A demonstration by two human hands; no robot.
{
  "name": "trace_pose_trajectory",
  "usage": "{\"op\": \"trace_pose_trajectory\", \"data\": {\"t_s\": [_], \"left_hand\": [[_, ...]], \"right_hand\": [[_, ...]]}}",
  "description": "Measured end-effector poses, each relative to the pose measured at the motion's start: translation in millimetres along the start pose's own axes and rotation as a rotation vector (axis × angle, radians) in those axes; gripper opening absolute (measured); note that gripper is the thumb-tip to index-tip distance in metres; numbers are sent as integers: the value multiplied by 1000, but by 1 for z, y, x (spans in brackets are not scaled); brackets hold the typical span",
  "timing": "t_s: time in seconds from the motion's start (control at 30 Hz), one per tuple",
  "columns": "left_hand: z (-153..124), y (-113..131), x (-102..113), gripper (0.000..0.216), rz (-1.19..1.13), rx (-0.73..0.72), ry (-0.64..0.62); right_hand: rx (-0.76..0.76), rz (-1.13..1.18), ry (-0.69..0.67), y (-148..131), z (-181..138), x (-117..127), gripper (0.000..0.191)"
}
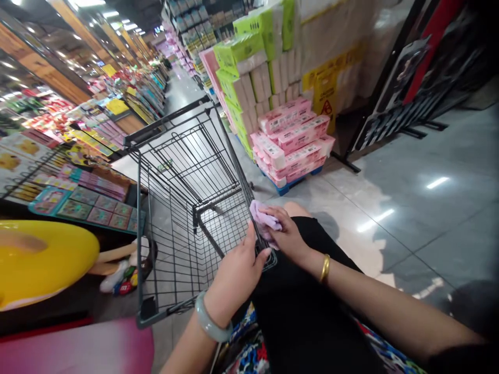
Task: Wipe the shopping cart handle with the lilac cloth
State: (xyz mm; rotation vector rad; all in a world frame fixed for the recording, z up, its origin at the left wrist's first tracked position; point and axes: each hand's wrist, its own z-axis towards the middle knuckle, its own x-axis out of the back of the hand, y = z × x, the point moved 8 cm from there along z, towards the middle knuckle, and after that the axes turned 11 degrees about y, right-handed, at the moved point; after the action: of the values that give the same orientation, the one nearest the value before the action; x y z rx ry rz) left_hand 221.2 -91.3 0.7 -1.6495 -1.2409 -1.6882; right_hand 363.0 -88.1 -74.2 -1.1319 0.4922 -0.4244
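A grey wire shopping cart [171, 218] stands in front of me, tilted in the view, its basket showing nothing inside. My left hand [237, 270], with a pale green bangle on its wrist, is at the cart's near right corner. Its thumb and index finger lie around the top rim; the other fingers are hidden. A crumpled light purple cloth [263, 217] is bunched in my right hand [287, 235], which presses it against the rim just beyond the left hand. A gold bracelet circles the right wrist.
Pink packs [300, 137] and green packs [244, 78] are stacked on a blue pallet [286, 184] beyond the cart. A yellow caution sign [325, 98] and a black rack [374, 119] stand to the right. Display shelves [93, 208] and a yellow figure [47, 259] are on the left.
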Motion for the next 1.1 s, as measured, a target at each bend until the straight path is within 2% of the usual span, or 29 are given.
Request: {"op": "trace_pose_trajectory", "data": {"t_s": [0.1,0.17,0.23,0.33,0.4,0.53,0.6,0.67,0.8,0.87,1.0,1.1], "left_hand": [[-17,-6,-8,72,46,-23,-56],[-22,-10,-11,64,67,-34,-41],[-22,-13,-14,56,66,-31,-20],[-17,-14,-17,52,57,-7,-34],[-13,-14,-17,53,67,4,-44],[-3,-12,-15,55,114,1,-37],[3,-13,-14,54,148,4,-21],[9,-13,-13,53,171,5,-6],[24,-9,-12,53,179,-3,11],[32,-6,-11,54,180,-2,24],[43,3,-9,55,174,-20,60],[53,13,-10,56,156,-37,68]], "right_hand": [[-202,-29,43,36,-15,10,38],[-298,-45,77,50,-24,16,36],[-270,-33,85,41,-25,18,38],[-92,-2,45,10,-22,16,41],[-51,-17,16,9,-24,15,44],[-360,-85,30,66,-36,18,41],[-434,-84,48,80,-38,19,40],[-359,-64,67,70,-32,19,40],[-114,-72,85,36,-19,19,41],[-150,-123,120,45,-19,22,44],[-367,-191,186,81,-26,31,44],[-328,-178,211,78,-24,36,47]]}}
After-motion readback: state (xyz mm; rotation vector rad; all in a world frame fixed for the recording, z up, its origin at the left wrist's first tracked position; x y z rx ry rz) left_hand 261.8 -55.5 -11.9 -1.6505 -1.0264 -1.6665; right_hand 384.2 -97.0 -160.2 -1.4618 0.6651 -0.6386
